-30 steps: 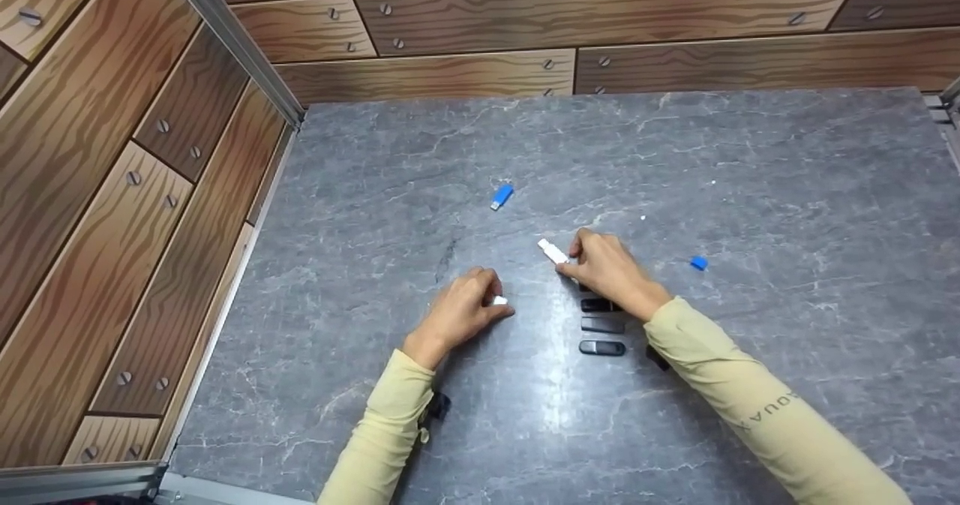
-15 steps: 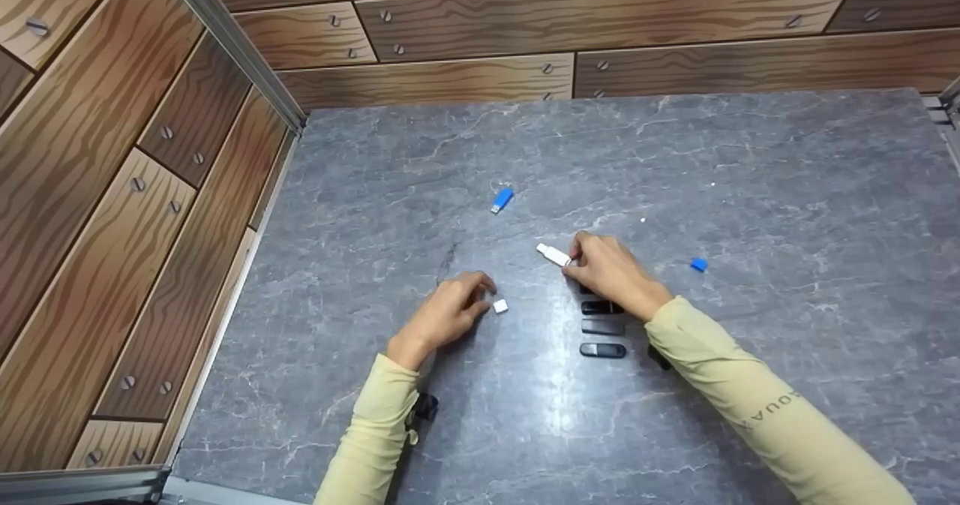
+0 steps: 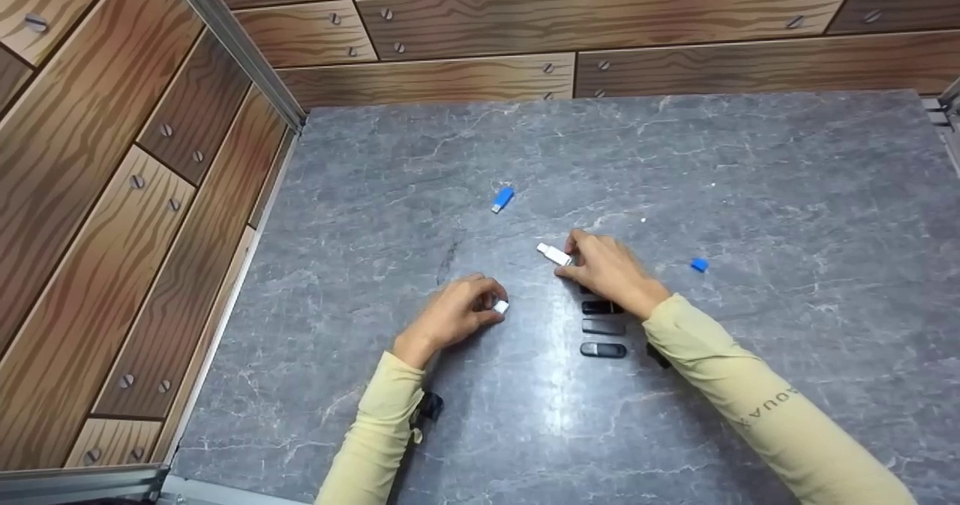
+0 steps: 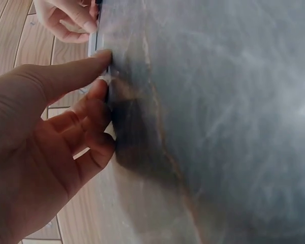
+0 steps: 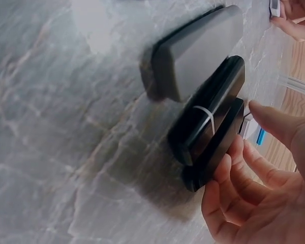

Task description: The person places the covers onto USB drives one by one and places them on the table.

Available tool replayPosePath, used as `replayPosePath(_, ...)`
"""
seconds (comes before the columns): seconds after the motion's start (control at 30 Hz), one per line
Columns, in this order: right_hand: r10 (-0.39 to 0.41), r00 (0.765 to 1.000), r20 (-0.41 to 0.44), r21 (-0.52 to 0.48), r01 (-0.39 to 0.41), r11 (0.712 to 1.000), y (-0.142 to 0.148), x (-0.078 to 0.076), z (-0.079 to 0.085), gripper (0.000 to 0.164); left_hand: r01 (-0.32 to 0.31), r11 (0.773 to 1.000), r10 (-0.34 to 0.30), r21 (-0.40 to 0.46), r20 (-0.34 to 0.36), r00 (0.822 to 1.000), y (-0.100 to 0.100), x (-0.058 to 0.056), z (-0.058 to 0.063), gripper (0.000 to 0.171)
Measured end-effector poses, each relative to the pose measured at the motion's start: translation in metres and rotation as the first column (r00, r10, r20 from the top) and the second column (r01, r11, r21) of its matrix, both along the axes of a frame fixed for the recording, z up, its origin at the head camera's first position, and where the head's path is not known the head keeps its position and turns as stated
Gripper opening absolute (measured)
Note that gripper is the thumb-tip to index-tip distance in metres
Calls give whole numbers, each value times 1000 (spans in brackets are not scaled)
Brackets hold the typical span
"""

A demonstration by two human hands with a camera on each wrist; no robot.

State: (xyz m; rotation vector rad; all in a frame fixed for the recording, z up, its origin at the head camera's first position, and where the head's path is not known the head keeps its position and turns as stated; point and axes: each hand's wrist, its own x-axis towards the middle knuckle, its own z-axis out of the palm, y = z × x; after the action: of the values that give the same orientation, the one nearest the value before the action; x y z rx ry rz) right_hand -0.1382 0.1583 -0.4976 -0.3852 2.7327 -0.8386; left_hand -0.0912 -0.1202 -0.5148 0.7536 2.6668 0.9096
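My left hand (image 3: 454,314) has thumb and index finger at the two sides of a small white USB stick cap (image 3: 501,307) low over the table; the left wrist view shows the thumb and curled fingers, but the cap is hidden there. To its right, my right hand (image 3: 611,269) pinches the rear end of a white USB stick (image 3: 553,254), whose plug end points up and left. Only a sliver of that stick (image 5: 249,126) shows behind the fingers in the right wrist view. Black USB sticks (image 5: 201,117) lie right beside these fingers.
Below the right hand, several dark USB sticks (image 3: 602,350) lie in a column, the top one mostly covered. A blue USB stick (image 3: 502,199) lies farther back, and a blue cap (image 3: 699,264) off to the right. Wood-patterned panels (image 3: 465,28) border the grey table (image 3: 375,160).
Half a second ago the left fingers had drawn back left from the white cap; now they are around it again. The right hand and white stick have barely shifted.
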Motion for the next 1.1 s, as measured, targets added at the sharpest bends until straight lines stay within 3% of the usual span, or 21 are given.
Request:
replayPosePath(0.13, 1, 1000, -27, 17, 0, 1000, -1, 0, -1, 33, -38, 999, 37, 26, 8, 999, 1, 0, -1, 19)
replayPosePath(0.23, 2, 999, -51, 35, 0, 999, -3, -1, -4, 29, -71, 993, 62, 93, 92, 994, 2, 0, -1, 18)
replayPosePath(0.37, 2, 998, -68, 33, 0, 999, -3, -2, -5, 24, -147, 962, 76, 230, 290, 954, 3, -1, -1, 18)
replayPosePath(0.43, -5, 998, -56, 12, 6, 1000, -3, -3, -5, 22, -188, 943, 80, 274, 361, 929, 3, -1, -2, 19)
replayPosePath(0.5, -16, 999, -37, -16, 15, 1000, -2, -3, -5, 21, -215, 931, 87, 295, 394, 915, 3, -2, -2, 19)
replayPosePath(0.7, -37, 999, -10, -104, 35, 994, 1, -3, -1, 21, -228, 918, 96, 324, 376, 922, 3, -5, 0, 21)
replayPosePath(0.93, -52, 998, 40, -171, 58, 984, 7, 0, 3, 24, -219, 922, 143, 319, 244, 959, 4, -10, 0, 22)
replayPosePath(1.1, -78, 994, 77, -241, 94, 966, 10, 3, 2, 24, -303, 887, 236, 347, 222, 946, 9, -15, -1, 23)
